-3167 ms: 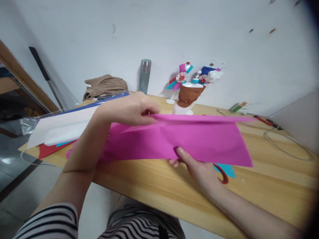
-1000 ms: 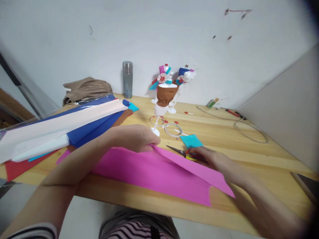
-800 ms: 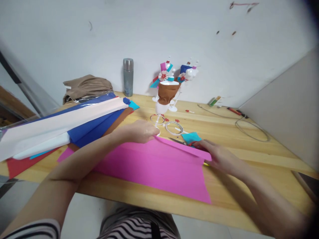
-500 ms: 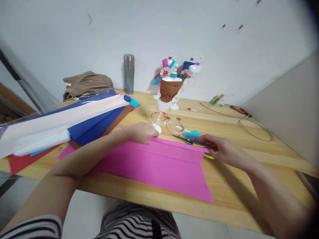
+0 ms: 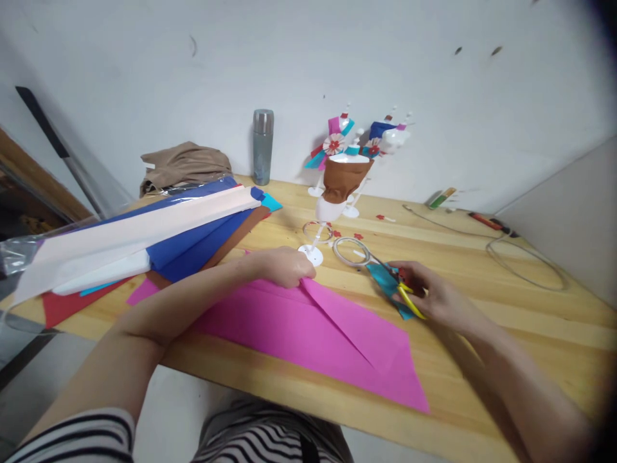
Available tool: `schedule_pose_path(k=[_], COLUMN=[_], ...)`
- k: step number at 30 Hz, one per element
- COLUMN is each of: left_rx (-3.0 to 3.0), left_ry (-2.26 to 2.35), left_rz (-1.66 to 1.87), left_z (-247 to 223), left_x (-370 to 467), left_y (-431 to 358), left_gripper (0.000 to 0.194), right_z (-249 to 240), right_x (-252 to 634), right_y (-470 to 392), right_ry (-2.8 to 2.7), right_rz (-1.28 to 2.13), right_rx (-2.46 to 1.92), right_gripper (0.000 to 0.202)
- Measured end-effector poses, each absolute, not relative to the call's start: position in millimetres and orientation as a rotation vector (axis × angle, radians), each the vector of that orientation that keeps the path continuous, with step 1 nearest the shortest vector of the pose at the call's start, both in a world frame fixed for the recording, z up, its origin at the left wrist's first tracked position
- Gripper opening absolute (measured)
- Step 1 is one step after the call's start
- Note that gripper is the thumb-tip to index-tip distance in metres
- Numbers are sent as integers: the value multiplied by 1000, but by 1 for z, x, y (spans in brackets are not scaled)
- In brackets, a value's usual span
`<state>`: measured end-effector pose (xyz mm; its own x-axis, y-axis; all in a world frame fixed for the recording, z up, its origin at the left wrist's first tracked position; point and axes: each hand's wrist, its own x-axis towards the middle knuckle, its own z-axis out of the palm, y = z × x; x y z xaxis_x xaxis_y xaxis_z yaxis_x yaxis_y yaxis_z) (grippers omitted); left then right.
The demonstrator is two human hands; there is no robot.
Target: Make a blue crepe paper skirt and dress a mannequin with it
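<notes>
A pink fabric sheet (image 5: 270, 328) lies along the near edge of the table, its right part folded over in a slanting flap. My left hand (image 5: 286, 267) presses at the far edge of this sheet, fingers closed on the cloth. To the right, my right hand (image 5: 424, 289) grips scissors (image 5: 407, 299) with yellow and red handles, their blades pointing away to the left. Under the scissors lies a teal fabric scrap (image 5: 385, 280). Just beyond my left hand stands a small white dress-form stand (image 5: 310, 256) wearing brown cloth (image 5: 348, 179).
Folded coloured fabrics (image 5: 193, 241) are piled at left, near a brown cloth bundle (image 5: 187, 167). A grey thermos (image 5: 263, 148) stands by the wall. Decorated little mannequins (image 5: 337, 143), tape rings (image 5: 351, 251), a cable (image 5: 525, 283) and a red-handled tool (image 5: 486, 222) lie farther back.
The pink sheet's right end has flopped toward me, making a slanted fold. My right hand has moved off its edge with the scissors, whose blades now point farther away. The view has shifted slightly.
</notes>
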<state>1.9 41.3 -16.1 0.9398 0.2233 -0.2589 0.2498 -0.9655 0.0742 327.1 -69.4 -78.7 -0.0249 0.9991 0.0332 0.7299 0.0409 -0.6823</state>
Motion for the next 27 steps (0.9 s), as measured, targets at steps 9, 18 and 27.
schedule_pose_path(k=[9, 18, 27], left_rx=[2663, 2580, 2507], left_ry=[751, 1656, 1613], left_rz=[-457, -301, -200], left_z=[21, -4, 2], left_x=[-34, -80, -104], left_y=[83, 145, 171], left_gripper=[26, 38, 14], right_z=[-79, -78, -95], right_x=[315, 300, 310], right_y=[-72, -72, -71], right_ry=[-1755, -1727, -1717], right_rz=[543, 479, 341], right_rx=[-1810, -1787, -1678], right_gripper=[58, 64, 56])
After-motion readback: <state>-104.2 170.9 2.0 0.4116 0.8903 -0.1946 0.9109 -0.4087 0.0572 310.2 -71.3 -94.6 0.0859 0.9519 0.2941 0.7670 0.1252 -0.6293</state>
